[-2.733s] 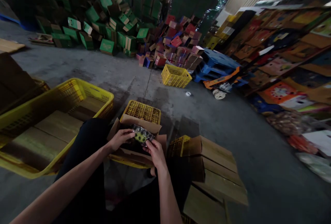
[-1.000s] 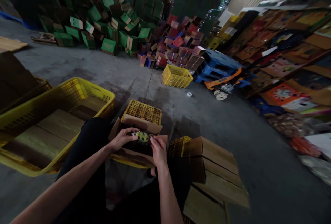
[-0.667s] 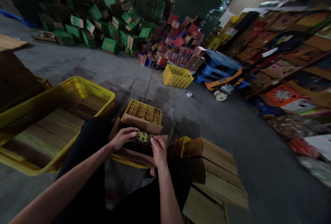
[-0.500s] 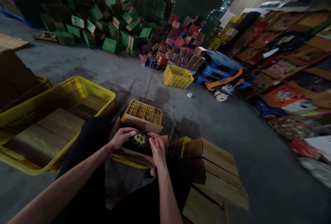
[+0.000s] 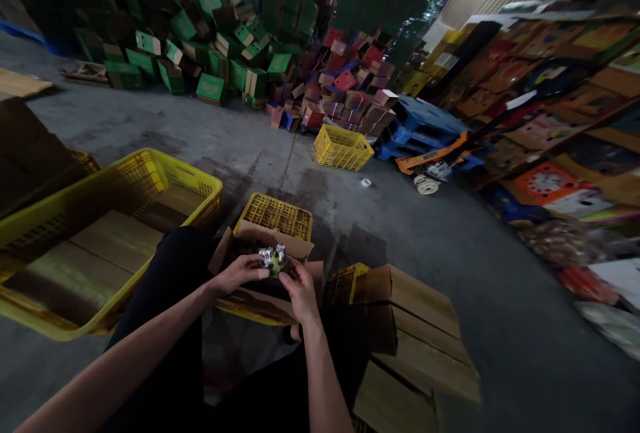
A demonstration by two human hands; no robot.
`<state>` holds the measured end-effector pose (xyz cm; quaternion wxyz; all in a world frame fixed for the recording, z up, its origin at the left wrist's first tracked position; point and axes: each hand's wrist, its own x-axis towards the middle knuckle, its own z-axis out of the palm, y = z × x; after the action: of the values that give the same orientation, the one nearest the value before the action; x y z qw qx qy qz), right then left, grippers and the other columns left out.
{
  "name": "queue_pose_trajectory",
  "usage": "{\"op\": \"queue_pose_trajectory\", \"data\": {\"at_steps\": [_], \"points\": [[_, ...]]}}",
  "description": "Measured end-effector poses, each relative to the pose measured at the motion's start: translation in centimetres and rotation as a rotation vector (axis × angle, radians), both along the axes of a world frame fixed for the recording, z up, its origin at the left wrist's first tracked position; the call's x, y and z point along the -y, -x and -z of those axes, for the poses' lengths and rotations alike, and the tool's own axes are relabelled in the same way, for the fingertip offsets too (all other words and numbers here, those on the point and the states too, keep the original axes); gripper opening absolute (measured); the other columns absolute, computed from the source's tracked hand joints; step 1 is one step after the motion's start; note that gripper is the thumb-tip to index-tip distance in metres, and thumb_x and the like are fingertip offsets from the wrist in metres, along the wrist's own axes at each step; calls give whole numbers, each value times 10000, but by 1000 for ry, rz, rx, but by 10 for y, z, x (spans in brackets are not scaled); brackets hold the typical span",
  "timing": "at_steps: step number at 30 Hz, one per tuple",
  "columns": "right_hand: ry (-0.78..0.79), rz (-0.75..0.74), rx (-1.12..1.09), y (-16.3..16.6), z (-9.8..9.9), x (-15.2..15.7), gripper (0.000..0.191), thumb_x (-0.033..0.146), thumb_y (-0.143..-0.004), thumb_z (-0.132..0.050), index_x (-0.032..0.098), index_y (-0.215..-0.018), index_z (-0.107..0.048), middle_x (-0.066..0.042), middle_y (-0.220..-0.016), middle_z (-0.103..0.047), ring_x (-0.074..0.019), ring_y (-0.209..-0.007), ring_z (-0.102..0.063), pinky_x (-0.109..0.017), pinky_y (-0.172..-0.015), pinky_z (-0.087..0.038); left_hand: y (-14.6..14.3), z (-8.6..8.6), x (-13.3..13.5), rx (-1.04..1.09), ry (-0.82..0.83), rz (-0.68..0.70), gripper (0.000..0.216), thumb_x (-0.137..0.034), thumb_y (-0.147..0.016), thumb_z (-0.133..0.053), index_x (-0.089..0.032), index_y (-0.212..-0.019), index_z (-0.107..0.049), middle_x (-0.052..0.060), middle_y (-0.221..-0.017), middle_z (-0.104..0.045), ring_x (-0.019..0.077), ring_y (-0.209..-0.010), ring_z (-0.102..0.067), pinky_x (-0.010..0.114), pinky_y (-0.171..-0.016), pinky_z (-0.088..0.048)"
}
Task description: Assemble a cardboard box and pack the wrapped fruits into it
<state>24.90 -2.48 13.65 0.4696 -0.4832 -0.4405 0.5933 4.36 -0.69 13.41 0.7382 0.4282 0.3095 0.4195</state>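
Note:
Both my hands meet over an open cardboard box that rests on a small yellow crate in front of me. My left hand and my right hand pinch a small yellow-green item in shiny clear wrapping between their fingertips. The wrapping is bunched up above the fingers. The inside of the box is dark and I cannot make out its contents.
A large yellow crate lined with cardboard stands at my left. Folded brown cartons lie at my right. Farther off are another yellow crate, blue pallets, heaps of green boxes and red boxes.
The wrapped item was held flat between both hands. Now the hands have closed together and the wrapping stands gathered in a shiny bunch above the fingertips.

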Motion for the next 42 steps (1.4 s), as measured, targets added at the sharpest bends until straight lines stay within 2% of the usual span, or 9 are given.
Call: {"op": "queue_pose_trajectory", "data": {"at_steps": [5, 10, 14, 20, 23, 25, 30, 36, 42], "points": [[-64, -29, 148, 2, -4, 2, 430, 396, -731, -805, 287, -1137, -717, -23, -1130, -752, -276, -1091, -668, -425, -1011, -501, -1, 0, 1, -151, -133, -60, 394, -386, -794, -802, -169, -1121, -777, 87, -1129, -755, 324, -1138, -647, 428, -1076, -430], [-98, -56, 181, 0, -10, 2, 502, 387, -768, -787, 312, -1250, -666, -15, -1271, -698, -269, -1196, -623, -400, -1038, -484, -2, 11, -1, -209, -184, -61, 384, -389, -784, -805, -163, -1093, -775, 89, -1093, -756, 305, -1048, -670, 391, -967, -498], [-81, -81, 188, -1, -9, 2, 349, 380, -793, -770, 288, -1126, -719, -17, -1120, -747, -254, -1077, -670, -370, -978, -509, -2, 15, 0, -238, -169, -39, 406, -392, -766, -821, -161, -1097, -771, 84, -1073, -759, 296, -1020, -679, 375, -937, -510], [-125, 23, 192, -7, -5, 0, 212, 361, -801, -752, 272, -994, -761, -35, -1124, -739, -254, -1090, -654, -380, -994, -485, 1, 19, -3, -108, 117, -117, 596, -523, -828, -747, -246, -1344, -638, 101, -1428, -595, 317, -1340, -515, 420, -1088, -423], [-172, 36, 158, -8, -6, 0, 115, 327, -776, -769, 259, -867, -752, -44, -1177, -720, -267, -1165, -627, -396, -1027, -466, 2, 22, -6, -30, 383, -161, 656, -669, -842, -648, -214, -1315, -637, 154, -1338, -643, 342, -1221, -606, 461, -1006, -485], [-204, -7, 155, -7, -9, 1, 78, 298, -755, -783, 255, -802, -737, -48, -1251, -693, -277, -1233, -595, -408, -1053, -450, 3, 23, -7, 31, 432, -109, 654, -666, -819, -679, -170, -1244, -661, 170, -1178, -707, 320, -1069, -680, 460, -957, -517], [-321, -137, 292, 2, -12, 4, 66, 202, -776, -711, 263, -762, -732, -42, -1427, -597, -272, -1317, -551, -436, -1124, -390, 1, 24, -3, 87, 272, -75, 526, -420, -739, -863, -168, -1160, -673, 121, -1136, -699, 242, -974, -694, 425, -936, -537], [-434, -225, 444, 5, -8, 6, 323, 82, -740, -550, 282, -880, -761, 26, -1525, -495, -230, -1471, -375, -435, -1223, -271, 2, 29, -4, 43, 194, -165, 580, -386, -714, -877, -212, -1206, -625, 101, -1215, -670, 271, -1080, -653, 399, -896, -540], [-287, -52, 338, 1, 4, 4, 364, 204, -832, -573, 253, -1177, -677, -63, -1460, -566, -243, -1291, -580, -376, -1014, -527, 5, 24, -5, -88, -40, -198, 578, -375, -728, -852, -183, -1225, -626, 83, -1143, -696, 260, -1048, -642, 362, -922, -492]]}}
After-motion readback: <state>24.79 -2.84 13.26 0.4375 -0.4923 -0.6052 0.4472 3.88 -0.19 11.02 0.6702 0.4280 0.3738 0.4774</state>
